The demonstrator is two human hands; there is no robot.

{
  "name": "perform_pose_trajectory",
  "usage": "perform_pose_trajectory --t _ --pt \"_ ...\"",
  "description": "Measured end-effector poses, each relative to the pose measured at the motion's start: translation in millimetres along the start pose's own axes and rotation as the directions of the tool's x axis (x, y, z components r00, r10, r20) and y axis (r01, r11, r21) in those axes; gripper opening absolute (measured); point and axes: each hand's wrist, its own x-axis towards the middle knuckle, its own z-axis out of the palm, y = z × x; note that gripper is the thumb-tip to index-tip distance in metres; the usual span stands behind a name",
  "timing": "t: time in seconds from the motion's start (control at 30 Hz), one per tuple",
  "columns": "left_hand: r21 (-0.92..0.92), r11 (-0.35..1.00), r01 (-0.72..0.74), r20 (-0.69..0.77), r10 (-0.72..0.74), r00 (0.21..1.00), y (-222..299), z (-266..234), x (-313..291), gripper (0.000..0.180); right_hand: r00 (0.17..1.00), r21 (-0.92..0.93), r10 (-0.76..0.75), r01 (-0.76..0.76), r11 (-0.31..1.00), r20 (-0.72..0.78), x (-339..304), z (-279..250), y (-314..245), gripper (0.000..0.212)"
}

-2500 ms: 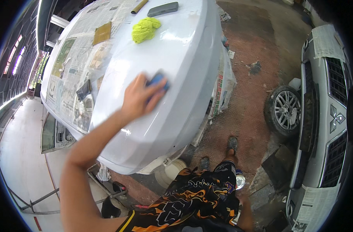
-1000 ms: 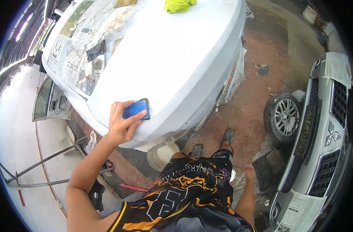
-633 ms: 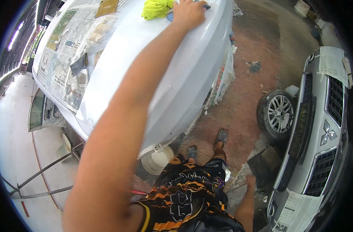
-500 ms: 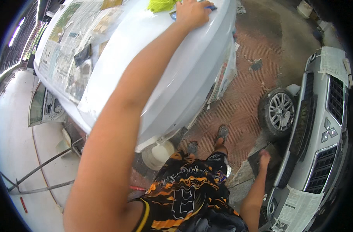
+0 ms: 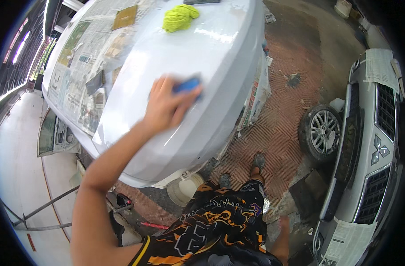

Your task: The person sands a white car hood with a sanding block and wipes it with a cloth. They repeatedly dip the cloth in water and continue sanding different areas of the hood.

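Note:
My left hand [image 5: 164, 104], smeared a little by motion, is closed around a blue sanding block [image 5: 187, 86] with a dark edge. Hand and block lie on the white car panel [image 5: 136, 146], about its middle. A bright yellow-green cloth [image 5: 179, 18] rests crumpled on the same panel, farther away. Beyond it a dark flat piece [image 5: 201, 1] is cut off by the top edge. Low at my side hangs my right hand [image 5: 284, 225], blurred and touching nothing I can see; its fingers cannot be made out.
Newspaper [image 5: 74, 62] covers the windscreen, with sandpaper pieces [image 5: 125, 17] on it. A white bucket [image 5: 178, 199] stands under the panel's near edge. On the right are a wheel [image 5: 320, 133] and a silver car front [image 5: 366, 146]. A detached door [image 5: 58, 133] stands left.
My left hand has drawn the sanding block back from the panel's far end toward me. The cloth now shows uncovered. My right hand has swung lower and closer to my body.

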Motion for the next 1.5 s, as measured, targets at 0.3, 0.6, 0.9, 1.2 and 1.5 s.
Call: perform_pose_trajectory --t 0.3,0.6,0.9,1.2,1.5 --pt "0.085 0.994 0.068 -0.245 -0.045 0.969 -54.7 108.5 181.4 0.026 0.896 0.615 0.406 -0.221 0.757 -0.178 219.8 -124.8 -38.1 0.022" --pt "0.051 0.985 0.168 0.082 -0.171 0.982 28.0 -66.1 -161.7 0.043 0.866 -0.574 0.207 0.107 0.812 0.454 -0.8 -15.4 53.0 0.021" --pt "0.08 0.996 0.024 -0.08 -0.018 0.997 -57.6 64.7 100.0 0.03 0.906 -0.536 0.223 0.005 0.844 0.359 -31.6 -53.3 54.6 0.013" --pt "0.099 0.99 0.105 -0.158 -0.089 0.984 -38.3 58.7 66.8 0.028 0.835 0.55 0.408 -0.159 0.82 -0.368 227.5 -199.4 -99.7 0.038" --pt "0.025 0.994 0.102 0.144 -0.104 0.984 18.1 -71.7 -147.2 0.044 0.738 -0.027 0.371 -0.432 0.901 0.563 -76.4 -4.5 -22.1 0.038"
